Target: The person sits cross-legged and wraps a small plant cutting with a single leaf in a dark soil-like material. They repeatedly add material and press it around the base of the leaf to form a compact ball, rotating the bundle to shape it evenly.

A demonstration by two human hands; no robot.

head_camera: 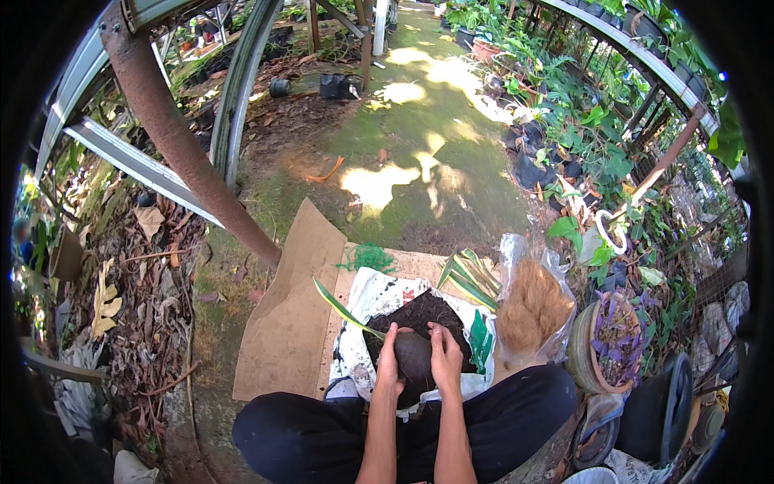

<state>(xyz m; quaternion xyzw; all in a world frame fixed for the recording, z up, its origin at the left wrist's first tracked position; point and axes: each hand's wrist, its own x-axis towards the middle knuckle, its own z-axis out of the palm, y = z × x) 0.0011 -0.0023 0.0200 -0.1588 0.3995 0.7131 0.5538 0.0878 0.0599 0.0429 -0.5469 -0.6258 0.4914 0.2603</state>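
Note:
Between my cupped palms is a dark, rounded soil ball (413, 358). My left hand (389, 363) presses its left side and my right hand (446, 360) curves around its right side. A long green leaf with yellow edges (343, 308), like a snake plant's, reaches up and left from beside my left fingertips. Whether it is rooted in the ball is hidden. Underneath, loose dark potting soil (423, 311) lies in an opened white plastic sack (357, 302) in front of my crossed legs. More yellow-edged leaves (468, 278) lie beyond the sack, to the right.
Cardboard (296, 314) is spread under the sack, with green netting (369, 259) at its far side. A clear bag of brown coconut fibre (535, 305) sits on the right, near a pot of purple-leaved plants (611, 345). A rusty metal post (187, 139) slants down at left.

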